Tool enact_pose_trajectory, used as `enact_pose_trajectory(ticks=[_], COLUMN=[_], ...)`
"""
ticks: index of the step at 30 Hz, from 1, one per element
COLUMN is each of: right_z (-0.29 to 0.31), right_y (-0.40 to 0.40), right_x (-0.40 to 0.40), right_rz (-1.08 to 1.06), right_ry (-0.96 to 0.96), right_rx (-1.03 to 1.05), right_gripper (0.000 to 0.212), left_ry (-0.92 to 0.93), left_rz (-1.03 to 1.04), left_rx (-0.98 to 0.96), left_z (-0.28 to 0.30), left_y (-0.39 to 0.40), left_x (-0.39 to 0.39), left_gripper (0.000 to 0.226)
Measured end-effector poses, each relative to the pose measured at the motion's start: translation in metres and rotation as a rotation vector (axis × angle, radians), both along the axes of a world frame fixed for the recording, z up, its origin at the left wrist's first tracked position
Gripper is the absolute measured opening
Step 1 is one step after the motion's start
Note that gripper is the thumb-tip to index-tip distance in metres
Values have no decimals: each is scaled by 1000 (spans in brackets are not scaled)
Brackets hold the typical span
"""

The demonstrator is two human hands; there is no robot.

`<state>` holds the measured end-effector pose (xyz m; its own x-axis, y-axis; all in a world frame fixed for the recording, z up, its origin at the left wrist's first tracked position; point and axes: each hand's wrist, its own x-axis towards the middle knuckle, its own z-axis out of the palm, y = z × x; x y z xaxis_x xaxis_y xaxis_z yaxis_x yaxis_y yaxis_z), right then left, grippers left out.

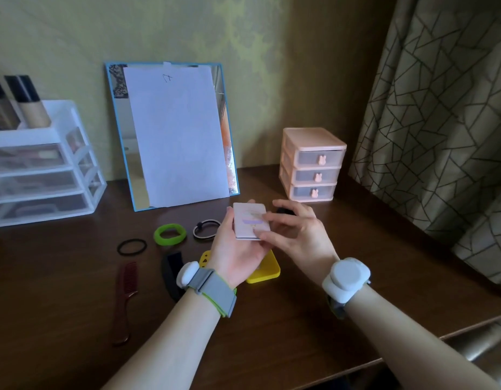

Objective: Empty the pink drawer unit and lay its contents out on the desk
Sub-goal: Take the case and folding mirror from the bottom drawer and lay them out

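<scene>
The pink drawer unit [312, 163] stands at the back right of the desk with its three drawers closed. My left hand [238, 254] and my right hand [295, 235] hold a small pale pink rectangular case [249, 219] together above the desk. On the desk lie a black hair tie [131, 246], a green ring [170, 234], a striped hair band [205, 228], a dark red comb [127, 301], a black comb [172, 273] and a yellow case [267, 270], partly hidden under my left hand. A small black item [284, 211] shows behind my right hand.
A blue-framed mirror [170, 133] covered with white paper leans on the wall. A white drawer organiser [41, 164] with bottles on top stands at the left. A patterned curtain [440, 108] hangs at the right. The desk's front edge [384, 358] runs diagonally at lower right.
</scene>
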<state>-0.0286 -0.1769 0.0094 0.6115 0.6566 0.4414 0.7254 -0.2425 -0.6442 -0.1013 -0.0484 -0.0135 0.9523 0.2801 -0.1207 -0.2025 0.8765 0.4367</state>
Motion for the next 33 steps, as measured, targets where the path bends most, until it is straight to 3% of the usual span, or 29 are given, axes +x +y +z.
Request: enact_pose_trajectory(ticks=[8, 19, 24, 26, 30, 33], right_z=[-1, -2, -4, 0, 21, 32], right_y=[0, 2, 5, 11, 30, 46], right_x=[-2, -4, -1, 2, 10, 23], right_rz=[87, 148, 112, 88, 47, -17], right_ry=[-96, -85, -76, -19, 274, 304], right_rx=[-70, -53, 97, 180, 286, 334], right_gripper=[35, 28, 19, 14, 15, 19], left_ry=[36, 27, -6, -18, -32, 8], left_rz=[-4, 26, 30, 14, -12, -14], left_rx=[1, 3, 12, 26, 64, 65], left_z=[-2, -6, -13, -13, -16, -16], left_y=[-3, 0, 3, 1, -2, -3], left_x=[0, -4, -2, -2, -5, -7], left_gripper=[58, 57, 54, 58, 65, 62])
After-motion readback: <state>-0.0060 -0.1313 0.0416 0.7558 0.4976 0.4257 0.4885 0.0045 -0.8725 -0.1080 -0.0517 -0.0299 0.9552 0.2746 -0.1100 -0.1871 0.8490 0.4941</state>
